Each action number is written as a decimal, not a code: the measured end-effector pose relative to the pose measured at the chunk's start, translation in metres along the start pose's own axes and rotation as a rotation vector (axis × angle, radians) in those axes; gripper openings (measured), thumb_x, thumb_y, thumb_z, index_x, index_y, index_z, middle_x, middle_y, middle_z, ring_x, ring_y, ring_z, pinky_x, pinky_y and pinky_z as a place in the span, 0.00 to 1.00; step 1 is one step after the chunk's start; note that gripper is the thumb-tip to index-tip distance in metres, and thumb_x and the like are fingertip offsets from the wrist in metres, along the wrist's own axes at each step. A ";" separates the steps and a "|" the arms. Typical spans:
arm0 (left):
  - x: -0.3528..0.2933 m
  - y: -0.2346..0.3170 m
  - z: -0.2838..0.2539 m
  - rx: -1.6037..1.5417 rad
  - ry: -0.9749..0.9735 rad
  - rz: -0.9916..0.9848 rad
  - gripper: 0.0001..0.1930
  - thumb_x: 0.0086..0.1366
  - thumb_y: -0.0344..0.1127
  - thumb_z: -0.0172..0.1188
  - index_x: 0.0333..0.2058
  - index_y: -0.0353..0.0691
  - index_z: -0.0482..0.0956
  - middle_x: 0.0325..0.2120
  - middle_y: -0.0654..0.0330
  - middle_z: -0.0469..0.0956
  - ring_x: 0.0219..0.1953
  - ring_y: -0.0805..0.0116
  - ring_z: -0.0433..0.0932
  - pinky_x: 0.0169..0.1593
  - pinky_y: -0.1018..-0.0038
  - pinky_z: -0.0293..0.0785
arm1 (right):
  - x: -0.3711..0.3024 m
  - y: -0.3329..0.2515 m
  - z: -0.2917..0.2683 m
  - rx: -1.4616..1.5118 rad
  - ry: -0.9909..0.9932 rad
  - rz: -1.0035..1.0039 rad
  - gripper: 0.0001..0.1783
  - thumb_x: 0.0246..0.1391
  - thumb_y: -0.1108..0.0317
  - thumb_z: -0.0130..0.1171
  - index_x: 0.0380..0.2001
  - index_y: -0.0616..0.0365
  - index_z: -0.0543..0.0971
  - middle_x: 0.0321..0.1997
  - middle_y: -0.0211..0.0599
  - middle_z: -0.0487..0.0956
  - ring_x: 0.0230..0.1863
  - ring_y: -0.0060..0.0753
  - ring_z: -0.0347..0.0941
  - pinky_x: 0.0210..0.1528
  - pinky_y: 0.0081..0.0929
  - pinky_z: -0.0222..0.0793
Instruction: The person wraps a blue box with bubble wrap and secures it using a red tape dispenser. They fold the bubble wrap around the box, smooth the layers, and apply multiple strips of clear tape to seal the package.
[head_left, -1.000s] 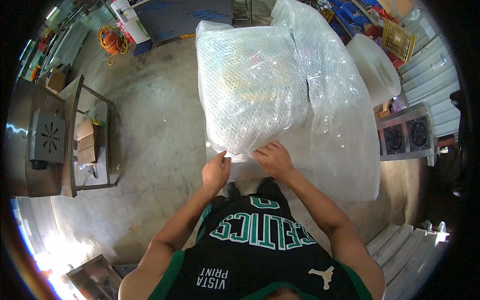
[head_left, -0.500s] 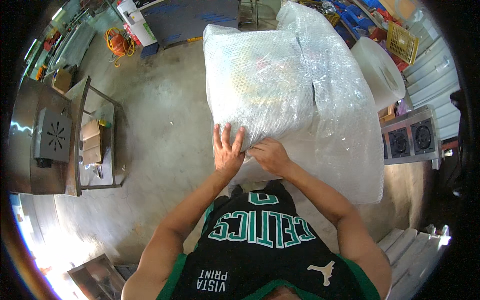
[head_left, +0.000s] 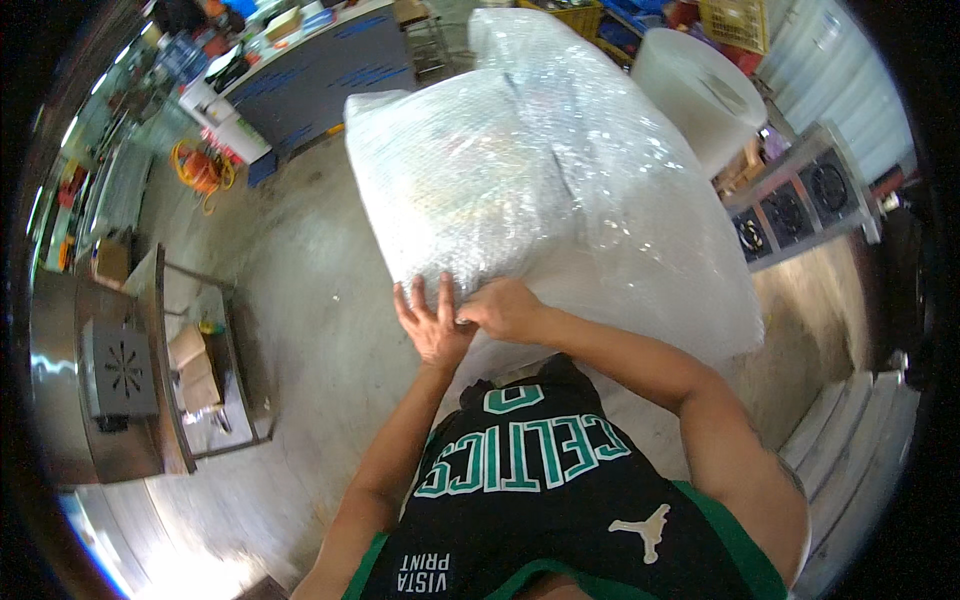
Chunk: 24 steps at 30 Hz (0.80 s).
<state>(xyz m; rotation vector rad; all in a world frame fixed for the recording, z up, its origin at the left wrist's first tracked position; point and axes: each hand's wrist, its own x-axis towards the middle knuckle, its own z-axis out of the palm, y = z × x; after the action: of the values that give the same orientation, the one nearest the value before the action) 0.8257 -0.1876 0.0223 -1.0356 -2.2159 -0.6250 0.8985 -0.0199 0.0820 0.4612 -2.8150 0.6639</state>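
Note:
A bulky package (head_left: 440, 185) swathed in clear bubble wrap lies in front of me, faint colours showing through its top. My left hand (head_left: 436, 328) rests on the package's near left corner, fingers spread and holding nothing. Right beside it, my right hand (head_left: 508, 312) is closed on the near edge of the bubble wrap (head_left: 650, 270), its fingertips close to the left thumb. The same wrap spreads in a wide, loose sheet over the package's right side and toward me. What supports the package is hidden under the wrap.
A large roll of wrap (head_left: 690, 95) stands beyond the sheet at the right, with a metal unit with round black fittings (head_left: 790, 205) near it. A steel table frame (head_left: 215, 360) is at the left. Farther back are an orange cylinder (head_left: 203, 168) and a grey counter (head_left: 325, 75).
My view has swung, so the package appears tilted and farther left. Both hands stay together at its near edge, the left spread and the right gripping the wrap.

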 end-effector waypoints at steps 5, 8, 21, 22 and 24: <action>-0.010 -0.021 0.003 -0.109 -0.082 -0.001 0.42 0.50 0.40 0.77 0.67 0.58 0.76 0.65 0.42 0.71 0.72 0.31 0.56 0.70 0.37 0.58 | -0.001 -0.008 0.022 -0.139 0.007 0.051 0.09 0.57 0.59 0.58 0.29 0.49 0.83 0.30 0.40 0.86 0.34 0.48 0.84 0.37 0.50 0.75; -0.011 -0.021 0.000 -0.060 -0.046 -0.057 0.37 0.57 0.52 0.72 0.66 0.54 0.78 0.65 0.40 0.70 0.70 0.32 0.60 0.69 0.35 0.59 | -0.011 -0.036 0.012 -0.154 0.046 0.211 0.08 0.58 0.61 0.58 0.30 0.49 0.82 0.35 0.37 0.85 0.46 0.47 0.81 0.52 0.47 0.73; 0.006 -0.012 -0.015 0.128 -0.142 -0.085 0.51 0.53 0.59 0.77 0.72 0.49 0.66 0.63 0.46 0.67 0.65 0.39 0.63 0.64 0.40 0.66 | -0.316 0.034 -0.255 -0.187 1.973 0.809 0.03 0.65 0.76 0.60 0.40 0.63 0.79 0.40 0.38 0.80 0.41 0.30 0.76 0.48 0.29 0.73; 0.009 -0.008 -0.019 0.125 -0.153 -0.096 0.52 0.53 0.58 0.78 0.73 0.48 0.65 0.63 0.46 0.66 0.65 0.40 0.63 0.65 0.41 0.64 | -0.337 0.070 -0.249 -0.107 1.912 0.969 0.05 0.64 0.75 0.61 0.42 0.63 0.80 0.39 0.37 0.80 0.40 0.29 0.76 0.48 0.28 0.73; 0.016 -0.002 -0.028 0.153 -0.223 -0.114 0.56 0.49 0.52 0.80 0.75 0.44 0.61 0.65 0.45 0.65 0.66 0.41 0.62 0.69 0.43 0.59 | -0.368 0.138 -0.217 -0.020 1.717 1.172 0.08 0.63 0.73 0.63 0.44 0.62 0.80 0.38 0.38 0.81 0.40 0.29 0.78 0.48 0.28 0.74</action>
<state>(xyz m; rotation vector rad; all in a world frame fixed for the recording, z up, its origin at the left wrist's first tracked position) 0.8250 -0.1981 0.0530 -0.9440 -2.4875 -0.3957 1.2207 0.2904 0.1169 -1.2540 -1.1159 0.6180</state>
